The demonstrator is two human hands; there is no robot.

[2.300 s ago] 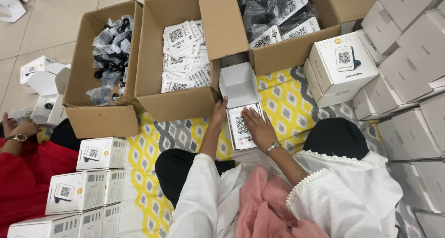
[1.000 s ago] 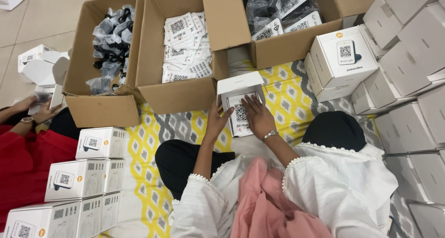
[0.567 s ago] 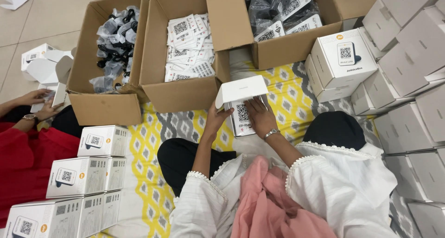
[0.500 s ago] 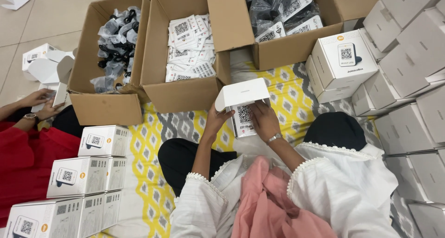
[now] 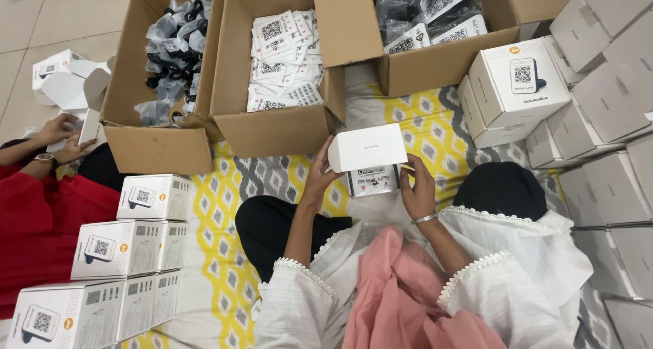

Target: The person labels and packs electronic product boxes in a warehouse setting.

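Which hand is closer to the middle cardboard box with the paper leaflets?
Left. The left hand grips the left end of the white box, just below the cardboard box. The right hand holds the white box's right side, farther away.

Three open cardboard cartons (image 5: 272, 128), yellow patterned mat (image 5: 211, 206), stacked white boxes (image 5: 122, 247) (left side)

Left hand (image 5: 318, 179) and right hand (image 5: 416, 186) raised, fingers curled, gripping opposite ends; forearms angled inward.

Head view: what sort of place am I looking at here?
Likely an informal floor packing station: open cardboard cartons of bagged parts, stacked white product boxes, and a patterned mat where both hands hold a white box.
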